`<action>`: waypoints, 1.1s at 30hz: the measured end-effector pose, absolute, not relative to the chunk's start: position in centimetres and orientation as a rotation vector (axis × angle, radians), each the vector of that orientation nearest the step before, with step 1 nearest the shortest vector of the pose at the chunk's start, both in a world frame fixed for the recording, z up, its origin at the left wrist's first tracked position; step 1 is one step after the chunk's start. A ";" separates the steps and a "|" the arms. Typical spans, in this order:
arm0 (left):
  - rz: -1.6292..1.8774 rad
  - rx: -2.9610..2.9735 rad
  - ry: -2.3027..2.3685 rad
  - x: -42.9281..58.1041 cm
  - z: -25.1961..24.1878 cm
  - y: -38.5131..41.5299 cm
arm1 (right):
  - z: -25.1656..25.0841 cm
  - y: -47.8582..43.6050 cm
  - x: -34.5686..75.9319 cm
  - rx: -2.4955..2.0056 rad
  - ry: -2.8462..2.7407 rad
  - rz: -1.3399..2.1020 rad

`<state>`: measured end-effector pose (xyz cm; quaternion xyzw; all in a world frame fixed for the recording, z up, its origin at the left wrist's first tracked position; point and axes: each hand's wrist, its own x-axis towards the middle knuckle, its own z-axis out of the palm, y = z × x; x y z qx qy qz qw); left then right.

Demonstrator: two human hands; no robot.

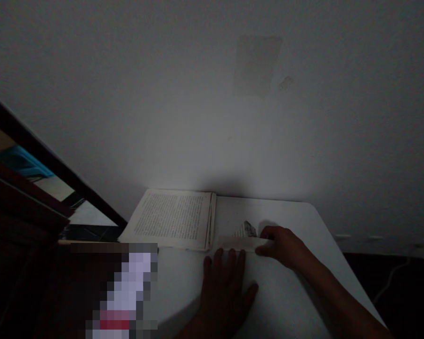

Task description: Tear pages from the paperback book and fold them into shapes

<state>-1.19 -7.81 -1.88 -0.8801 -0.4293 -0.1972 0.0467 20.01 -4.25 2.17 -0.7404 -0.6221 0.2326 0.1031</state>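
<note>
Folded paper [238,243] lies on white table [286,301], right of printed pages [173,216] (dim light). Right hand [281,245]: fingers clamped on paper's right end. Left hand [224,287]: fingers apart, tips at near edge.

Dimly lit room, probably in a home, suggested by a patch-marked pale wall [162,117], a small white counter [286,213] set against it, a printed book [173,216] laid on top, dark furniture [21,202] at frame left
</note>
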 end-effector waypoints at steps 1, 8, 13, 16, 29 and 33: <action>-0.613 -2.679 -1.306 -1.2 -1.9 -7.8 | 2.1 -4.2 20.1 -2.183 -1.835 0.701; -0.629 -2.667 -1.290 -1.2 -2.2 -7.7 | 1.8 -4.3 20.6 -2.188 -1.807 0.727; -0.605 -2.679 -1.314 -1.2 -1.9 -7.8 | 1.9 -4.4 20.6 -2.144 -1.811 0.710; -0.614 -2.681 -1.306 -1.2 -1.8 -7.8 | 1.9 -4.5 20.5 -2.137 -1.800 0.695; -0.600 -2.665 -1.284 -1.2 -2.1 -7.7 | 1.9 -5.8 23.5 -2.126 -1.745 0.761; -0.603 -2.656 -1.288 -1.3 -2.3 -7.7 | 1.7 -5.9 24.2 -2.135 -1.728 0.808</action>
